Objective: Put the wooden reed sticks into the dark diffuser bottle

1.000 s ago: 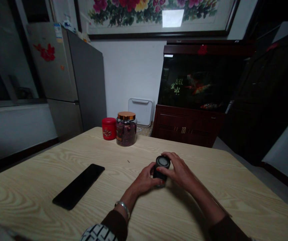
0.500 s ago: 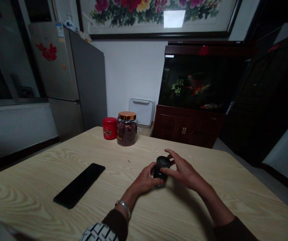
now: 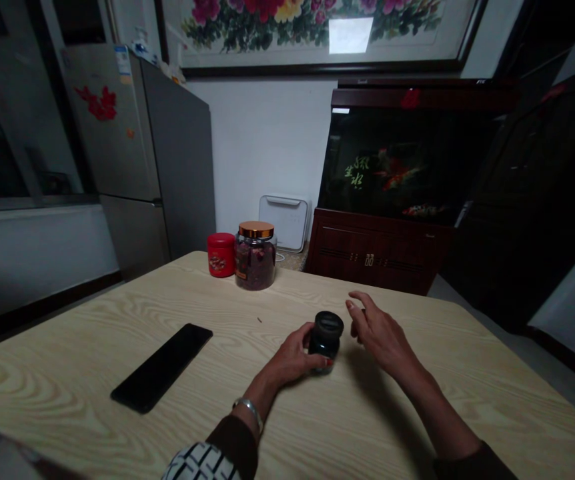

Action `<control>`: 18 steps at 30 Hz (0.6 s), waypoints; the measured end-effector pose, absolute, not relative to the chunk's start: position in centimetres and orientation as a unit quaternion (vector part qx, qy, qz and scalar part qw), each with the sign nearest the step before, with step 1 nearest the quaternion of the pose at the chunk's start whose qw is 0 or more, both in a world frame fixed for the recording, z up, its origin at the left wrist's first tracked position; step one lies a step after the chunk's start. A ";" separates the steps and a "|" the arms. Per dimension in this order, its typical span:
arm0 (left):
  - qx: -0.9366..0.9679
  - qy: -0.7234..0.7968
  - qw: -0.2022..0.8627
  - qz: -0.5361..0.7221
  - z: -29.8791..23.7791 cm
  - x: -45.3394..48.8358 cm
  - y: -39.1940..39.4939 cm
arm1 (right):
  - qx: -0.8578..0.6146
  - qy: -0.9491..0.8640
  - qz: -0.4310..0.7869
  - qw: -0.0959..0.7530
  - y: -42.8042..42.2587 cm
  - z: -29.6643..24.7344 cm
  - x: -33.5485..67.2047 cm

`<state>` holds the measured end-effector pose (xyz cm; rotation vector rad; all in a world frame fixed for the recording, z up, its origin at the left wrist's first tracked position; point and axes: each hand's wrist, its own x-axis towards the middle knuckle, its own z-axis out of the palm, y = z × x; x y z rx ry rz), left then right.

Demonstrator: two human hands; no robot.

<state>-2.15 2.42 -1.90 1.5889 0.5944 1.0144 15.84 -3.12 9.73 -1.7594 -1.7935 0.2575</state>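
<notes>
A small dark glass jar [image 3: 325, 347] with a round black lid [image 3: 328, 321] stands on the wooden table. My left hand [image 3: 295, 355] is closed around its lower left side, the thumb across the front and the fingers partly hidden behind it. Just right of the jar, my right hand [image 3: 378, 333] hovers with nothing in it. Its index finger stretches forward, the other fingers are half bent, and it does not touch the lid. The lid sits on top of the jar; whether it is loose I cannot tell.
A black phone [image 3: 162, 368] lies to the left on the table [image 3: 227, 373]. Towards the far edge, a red canister [image 3: 221, 255] stands beside a larger glass jar [image 3: 256, 261] of dried flowers with a copper lid. A tiny brown bit [image 3: 259, 320] lies in between.
My right hand has let go of the black lid and moved off to the right. My left hand keeps its hold on the jar. The view has shifted slightly.
</notes>
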 end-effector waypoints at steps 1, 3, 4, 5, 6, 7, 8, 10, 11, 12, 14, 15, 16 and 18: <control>0.670 0.252 0.551 0.429 -2.0 -2.1 2.4 | -0.677 -0.666 0.079 0.304 -3.2 9.9 15.9; 0.667 0.254 0.554 0.428 -2.1 -2.1 2.4 | -0.661 -0.673 0.086 0.322 -3.2 9.7 16.2; 0.666 0.254 0.556 0.428 -2.1 -2.0 2.5 | -0.636 -0.687 0.107 0.335 -3.1 9.5 16.3; 0.663 0.254 0.559 0.428 -2.1 -2.0 2.5 | -0.603 -0.707 0.133 0.343 -2.9 9.2 16.5; 0.661 0.251 0.562 0.428 -2.1 -2.0 2.5 | -0.568 -0.730 0.157 0.346 -2.8 8.8 16.7; 0.660 0.247 0.565 0.429 -2.1 -2.0 2.5 | -0.537 -0.752 0.173 0.341 -2.6 8.5 16.8; 0.659 0.244 0.567 0.430 -2.1 -2.0 2.5 | -0.514 -0.770 0.182 0.330 -2.5 8.3 16.9; 0.659 0.243 0.567 0.430 -2.1 -2.0 2.4 | -0.511 -0.786 0.168 0.305 -2.4 8.2 16.8; 0.659 0.244 0.567 0.430 -2.1 -2.0 2.4 | -0.529 -0.781 0.150 0.295 -2.5 8.3 16.6; 0.659 0.247 0.566 0.430 -2.1 -2.0 2.4 | -0.554 -0.771 0.126 0.289 -2.5 8.5 16.4; 0.659 0.251 0.565 0.429 -2.2 -2.0 2.4 | -0.596 -0.746 0.086 0.284 -2.7 8.9 16.2; 0.660 0.252 0.563 0.429 -2.2 -2.0 2.4 | -0.605 -0.740 0.080 0.284 -2.7 9.0 16.2; 0.661 0.252 0.562 0.429 -2.2 -2.0 2.4 | -0.602 -0.742 0.085 0.284 -2.7 9.1 16.2; 0.661 0.248 0.563 0.429 -2.1 -1.9 2.4 | -0.570 -0.763 0.119 0.280 -2.6 8.8 16.4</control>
